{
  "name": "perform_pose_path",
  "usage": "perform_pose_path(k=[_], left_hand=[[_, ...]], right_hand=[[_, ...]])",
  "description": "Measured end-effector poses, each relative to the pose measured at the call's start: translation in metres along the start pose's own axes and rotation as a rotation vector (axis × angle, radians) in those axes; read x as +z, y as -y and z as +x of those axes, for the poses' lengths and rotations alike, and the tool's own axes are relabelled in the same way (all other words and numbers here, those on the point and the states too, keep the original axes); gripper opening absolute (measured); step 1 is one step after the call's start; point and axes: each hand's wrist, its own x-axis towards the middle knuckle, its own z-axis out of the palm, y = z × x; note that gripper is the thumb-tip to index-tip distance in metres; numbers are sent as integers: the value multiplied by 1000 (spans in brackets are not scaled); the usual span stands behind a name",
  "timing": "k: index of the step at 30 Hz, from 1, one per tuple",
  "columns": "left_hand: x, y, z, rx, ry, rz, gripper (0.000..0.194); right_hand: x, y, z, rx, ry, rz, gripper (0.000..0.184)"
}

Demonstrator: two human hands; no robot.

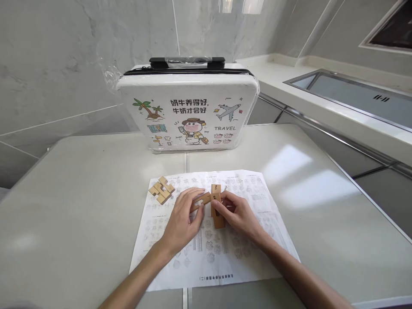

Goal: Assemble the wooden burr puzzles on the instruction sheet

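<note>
My left hand (186, 214) pinches a notched wooden puzzle piece (203, 199) between thumb and fingers, its right end touching or close against the other pieces. With thumb and fingers my right hand (236, 211) grips upright wooden puzzle pieces (219, 221) marked "2" and "3" in black. Fingers cover part of both. Beneath the hands lies a printed instruction sheet (254, 257) with rows of small diagrams, upside down to me. On its upper left corner, several more notched wooden pieces (162, 190) lie together, apart from my left hand.
A white cartoon-printed case (193, 90) in clear plastic stands at the back of the pale table (80, 193). A counter (341, 94) with a sink-like inset (350, 96) runs along the right. A grey tiled wall (64, 64) is behind.
</note>
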Motion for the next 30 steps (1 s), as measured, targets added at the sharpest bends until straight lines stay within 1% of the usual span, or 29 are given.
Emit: perform_pose_path(k=[3,6,8,12,14,17,20,24,27,30], left_hand=[[2,4,-2,-50,53,7,43],[3,6,-4,-104,95,35,46],[3,6,-4,-125,83,62,46],[4,6,-3,-136,18,101,45],[5,5,-3,-128,20,93,44],[4,5,-2,-88,60,67,44],[4,4,-1,-6,117,74,45],[4,3,-1,85,172,136,49],[5,4,-1,118,190,208,54],[5,4,0,186,208,266,55]], right_hand=[[1,-2,0,-7,-45,-83,39],[2,-2,0,-10,-60,-138,37],[2,-2,-1,-14,-64,-181,36],[2,-1,0,-24,-66,-253,35],[3,-2,0,-36,-71,-285,35],[4,-3,0,-62,-95,-300,36],[5,-5,-1,-58,-109,-240,37],[5,-4,-2,-45,-102,-214,39],[5,-4,-2,-32,-112,-203,42],[5,-4,-3,-17,-131,-190,41]])
